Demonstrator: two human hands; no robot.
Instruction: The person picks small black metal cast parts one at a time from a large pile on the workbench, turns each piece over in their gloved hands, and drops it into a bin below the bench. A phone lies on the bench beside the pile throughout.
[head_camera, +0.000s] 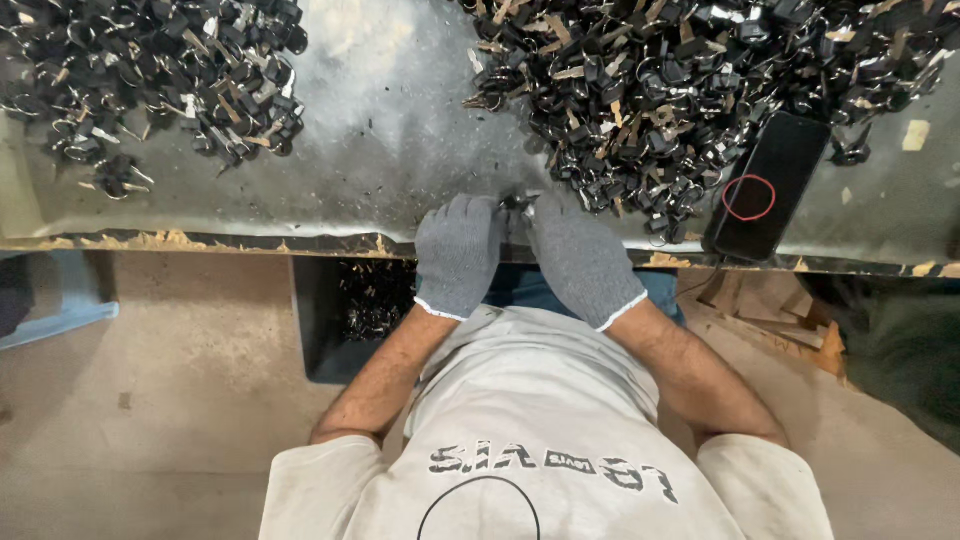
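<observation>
At frame centre, left hand (458, 255) and right hand (583, 258) (both gloved) pinch one small key part (520, 203) at the bench edge; beyond, upper-right pile (690, 80) outweighs upper-left pile (160, 75), suggesting much remains.

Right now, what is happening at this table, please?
A person in grey knit gloves works at the near edge of a worn table. The left hand and the right hand are close together, pinching a small metal piece between the fingertips. A big pile of dark keys lies just beyond the hands, and a second pile sits at the far left. A black phone lies flat beside the big pile. Under the table, a dark bin holds more pieces.
</observation>
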